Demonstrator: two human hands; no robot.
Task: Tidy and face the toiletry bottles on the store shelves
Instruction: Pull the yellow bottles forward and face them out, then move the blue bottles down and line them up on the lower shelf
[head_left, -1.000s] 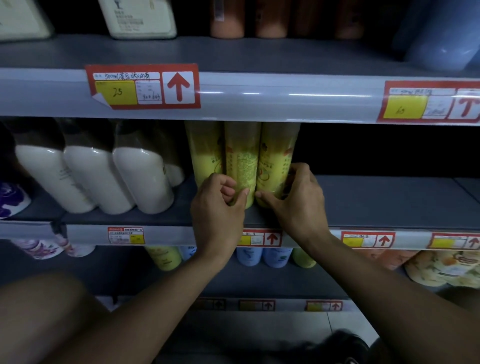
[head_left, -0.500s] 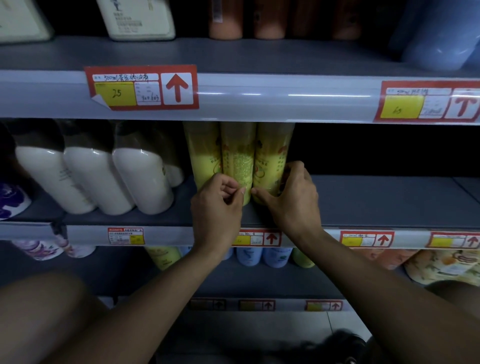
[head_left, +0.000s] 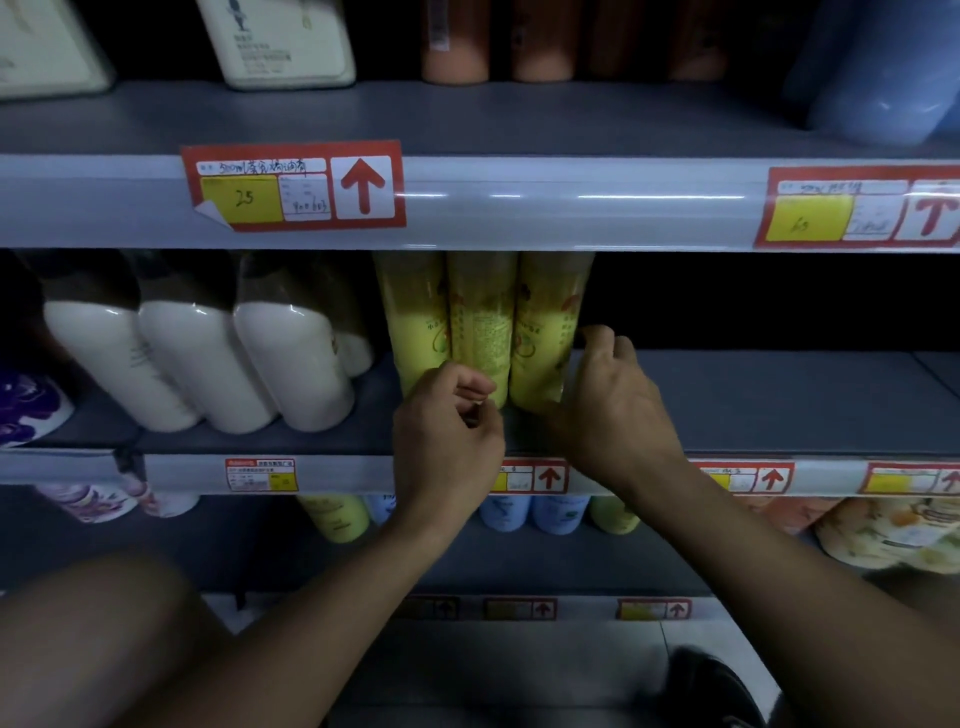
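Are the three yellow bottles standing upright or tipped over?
Upright: the yellow bottles stand side by side on their bases on the middle shelf.

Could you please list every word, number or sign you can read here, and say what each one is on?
"25": handwritten on the yellow patch of the upper-left price tag.
Red up arrow: same tag, and on the middle shelf's tags.
Everything else, including the yellow bottles, is too blurred to read.

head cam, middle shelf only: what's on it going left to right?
Purple-patterned bottle → three white bottles → three yellow bottles, with the left hand in front of the middle one's base and the right hand at the rightmost one's base → bare shelf.
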